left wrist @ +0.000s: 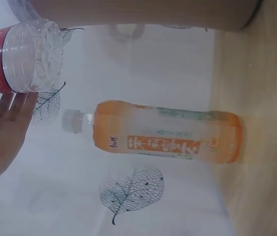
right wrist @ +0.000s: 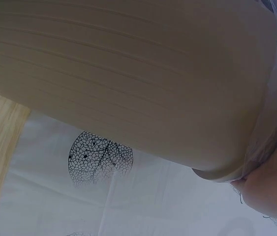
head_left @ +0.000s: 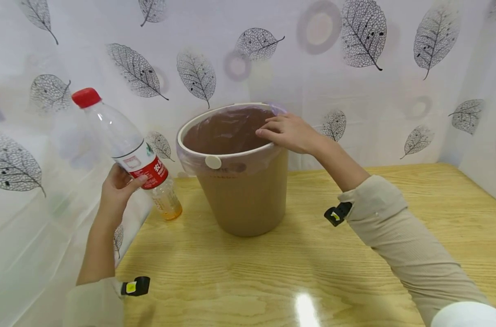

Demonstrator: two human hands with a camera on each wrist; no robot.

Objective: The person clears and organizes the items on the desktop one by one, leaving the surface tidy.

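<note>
My left hand grips a clear plastic bottle with a red cap and red label, tilted with its cap up to the left. Behind its lower end, an orange-labelled drink bottle stands on the table, mostly hidden in the head view. In the middle is a brown trash can with a pale rim, lined with a thin translucent bag. On the can's right side, my right hand holds the rim over the liner, fingers bent across it; the right wrist view shows only part of this hand.
The can and orange-labelled bottle stand on a wood-grain table. A white curtain with dark leaf prints hangs behind and along the left side. A white rounded object shows at the lower right corner.
</note>
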